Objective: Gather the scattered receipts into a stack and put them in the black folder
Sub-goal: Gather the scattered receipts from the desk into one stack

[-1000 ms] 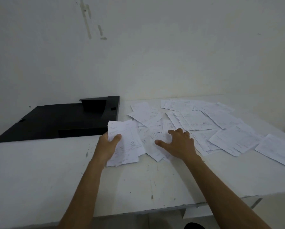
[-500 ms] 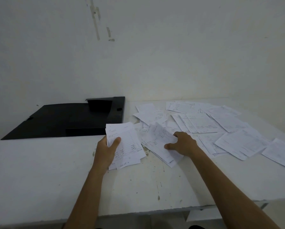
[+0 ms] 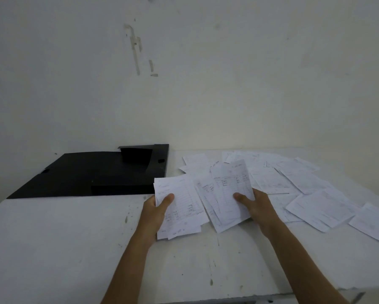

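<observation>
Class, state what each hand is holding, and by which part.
Left hand pinches the gathered stack at its left edge. Right hand grips a few receipts at their right edge.

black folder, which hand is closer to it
Left. The left hand holds a stack of receipts just beside the black folder; the right hand is farther right, over scattered receipts.

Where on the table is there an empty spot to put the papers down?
The white table is bare in front of the black folder, left of the left hand, and along the near edge between both arms. Right of the right hand, scattered receipts crowd it.
</observation>
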`<state>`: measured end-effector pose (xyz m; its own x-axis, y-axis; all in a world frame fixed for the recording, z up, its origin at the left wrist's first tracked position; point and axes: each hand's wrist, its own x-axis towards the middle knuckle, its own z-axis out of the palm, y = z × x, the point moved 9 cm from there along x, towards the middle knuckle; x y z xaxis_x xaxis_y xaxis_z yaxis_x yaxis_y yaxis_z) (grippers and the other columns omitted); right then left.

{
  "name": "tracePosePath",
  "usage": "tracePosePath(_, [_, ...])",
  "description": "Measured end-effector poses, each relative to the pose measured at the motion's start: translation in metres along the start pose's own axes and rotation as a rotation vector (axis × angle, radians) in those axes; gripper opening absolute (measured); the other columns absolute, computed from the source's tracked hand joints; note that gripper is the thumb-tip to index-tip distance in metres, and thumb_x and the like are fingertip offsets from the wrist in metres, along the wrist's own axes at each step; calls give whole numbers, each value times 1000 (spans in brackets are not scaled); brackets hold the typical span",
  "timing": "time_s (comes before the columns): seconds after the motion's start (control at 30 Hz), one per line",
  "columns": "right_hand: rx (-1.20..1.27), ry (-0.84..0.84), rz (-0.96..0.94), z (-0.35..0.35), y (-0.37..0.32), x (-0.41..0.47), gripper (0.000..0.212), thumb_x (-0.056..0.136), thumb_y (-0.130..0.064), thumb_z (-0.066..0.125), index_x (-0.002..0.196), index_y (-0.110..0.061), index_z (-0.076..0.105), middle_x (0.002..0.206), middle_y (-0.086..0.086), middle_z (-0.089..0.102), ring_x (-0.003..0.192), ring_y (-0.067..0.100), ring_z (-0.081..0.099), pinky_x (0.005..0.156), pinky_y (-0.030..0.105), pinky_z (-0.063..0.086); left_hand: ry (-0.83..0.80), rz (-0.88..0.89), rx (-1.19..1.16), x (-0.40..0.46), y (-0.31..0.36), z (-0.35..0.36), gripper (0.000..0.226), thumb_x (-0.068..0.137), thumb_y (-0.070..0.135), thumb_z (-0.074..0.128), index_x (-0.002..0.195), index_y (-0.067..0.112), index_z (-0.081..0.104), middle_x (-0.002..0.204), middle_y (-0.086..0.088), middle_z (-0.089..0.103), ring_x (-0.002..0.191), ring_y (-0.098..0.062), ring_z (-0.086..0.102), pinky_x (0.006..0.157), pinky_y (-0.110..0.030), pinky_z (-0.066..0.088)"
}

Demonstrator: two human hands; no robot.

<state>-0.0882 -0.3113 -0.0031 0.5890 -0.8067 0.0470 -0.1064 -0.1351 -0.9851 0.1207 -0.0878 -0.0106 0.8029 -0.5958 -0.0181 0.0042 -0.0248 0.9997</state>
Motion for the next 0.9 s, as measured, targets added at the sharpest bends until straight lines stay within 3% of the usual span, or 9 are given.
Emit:
tracePosePath(0.1, [65,18,-35,2,-5,-4,31,94,-28,69,123,-19,66,116,-1,73,98,13,70,75,28,60,-55,-23,-116,-2,5,32,27,93,30,66,118,21,67,110,1,73,99,-18,69,76,-29,56])
tracePosePath(0.17, [85,7,-61,9,-12,-8,23,94,-27,68,118,-23,66,111,-4,74,93,10,71,68,20,58,-99,-31,-175,-1,8,53,28,92,29,69,119,22,68,111,0,74,101,-19,70,82,-34,59])
tracePosePath(0.3, [108,-95,-128,29,-22,-19,25,101,-34,55,122,-26,65,116,-3,76,104,16,74,85,33,62,-134,-24,-167,5,10,79,37,89,29,72,124,23,65,117,-1,73,106,-23,70,95,-48,56])
tracePosePath(0.43, [107,-161,-156,42,-22,-26,47,99,-53,51,139,-29,55,128,-7,70,115,12,68,94,36,59,-36,3,-55,11,17,89,54,84,27,77,128,19,47,117,0,66,103,-19,66,88,-39,56])
tracePosePath(0.53, [101,-135,-138,37,-15,-29,39,97,-49,57,135,-38,53,125,-16,69,112,3,67,89,23,58,-59,-27,-131,10,16,103,70,74,36,85,132,22,47,117,1,68,103,-21,68,90,-42,57])
tracePosePath(0.6, [84,-138,-125,32,-13,-34,27,99,-42,55,127,-42,55,116,-21,71,105,-5,68,82,15,56,-167,-96,-240,8,10,124,61,74,35,85,127,20,60,117,-4,73,104,-25,71,91,-48,58])
tracePosePath(0.7, [27,-124,-128,15,-9,-38,32,99,-46,54,130,-38,57,119,-16,72,108,2,69,87,21,57,-285,-126,-220,-2,9,153,34,85,26,76,118,21,68,111,-5,76,101,-26,72,90,-47,58])
tracePosePath(0.8, [-166,46,-163,-29,-4,-41,47,92,-60,54,123,-27,65,114,-11,73,102,9,69,85,25,55,-288,-52,-63,-3,10,166,35,90,27,70,123,18,65,116,-4,73,103,-23,70,89,-38,57])
tracePosePath(0.9, [-639,481,-114,-114,5,-51,48,90,-61,57,123,-27,66,121,0,68,109,20,61,92,38,48,-265,26,32,2,11,167,40,91,26,69,128,12,63,123,-4,69,110,-22,66,92,-33,54])
